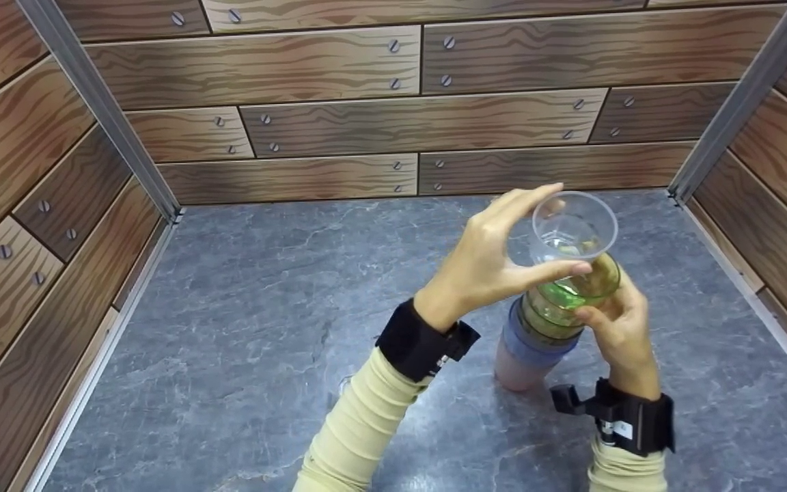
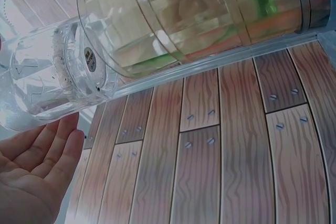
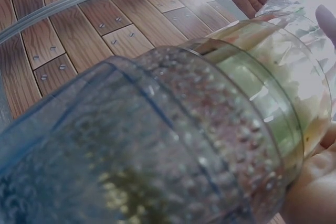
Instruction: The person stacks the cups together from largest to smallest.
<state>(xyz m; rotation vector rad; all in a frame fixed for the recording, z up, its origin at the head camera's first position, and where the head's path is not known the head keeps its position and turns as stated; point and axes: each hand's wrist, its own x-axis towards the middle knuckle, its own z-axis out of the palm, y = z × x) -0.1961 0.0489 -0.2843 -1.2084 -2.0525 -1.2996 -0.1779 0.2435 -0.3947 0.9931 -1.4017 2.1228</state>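
Note:
A clear cup [image 1: 569, 236] is held by my left hand [image 1: 486, 256], between the thumb and the fingers, at the top of a stack of cups. Its base, with a dark oval sticker [image 2: 90, 60], is at the mouth of the yellow-green cup [image 1: 605, 279]. My right hand [image 1: 624, 331] grips the stack near its upper end, thumb toward me. Lower down come a blue cup [image 1: 537, 347] and a pinkish cup [image 1: 520, 372] at the bottom. The right wrist view shows the bumpy texture of the blue cup [image 3: 79, 150] close up.
The stack stands on a grey marbled tabletop [image 1: 264, 328], right of the middle. Wood-pattern panels [image 1: 339, 61] enclose the back and both sides, with metal strips [image 1: 100, 102] at the corners. Each wrist wears a black strap [image 1: 414, 342] over a pale yellow sleeve [image 1: 359, 424].

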